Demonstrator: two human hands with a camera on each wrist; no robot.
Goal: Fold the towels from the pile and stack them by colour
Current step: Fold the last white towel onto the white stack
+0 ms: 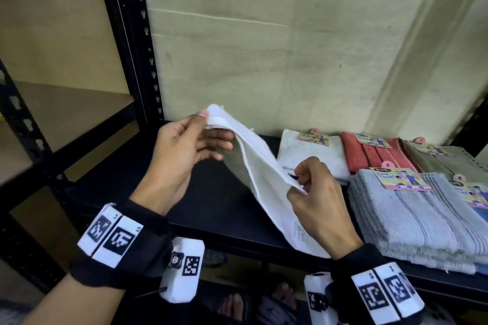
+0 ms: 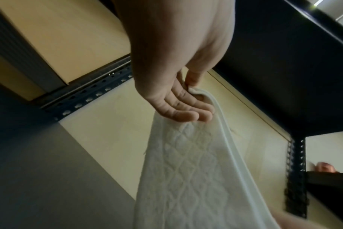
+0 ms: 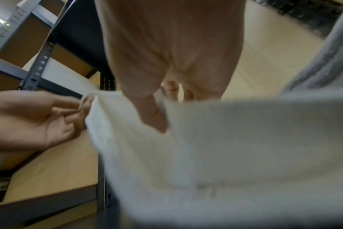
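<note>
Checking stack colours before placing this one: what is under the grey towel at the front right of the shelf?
Under the grey towel, a blue edge shows at its right corner, probably another towel. The rest is covered, so how many lie beneath cannot be told.

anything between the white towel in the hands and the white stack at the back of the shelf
Nothing visible blocks it. The white towel hangs between the left hand and right hand, right in front of the white stack. The grey stack and red stack sit off to the right.
</note>
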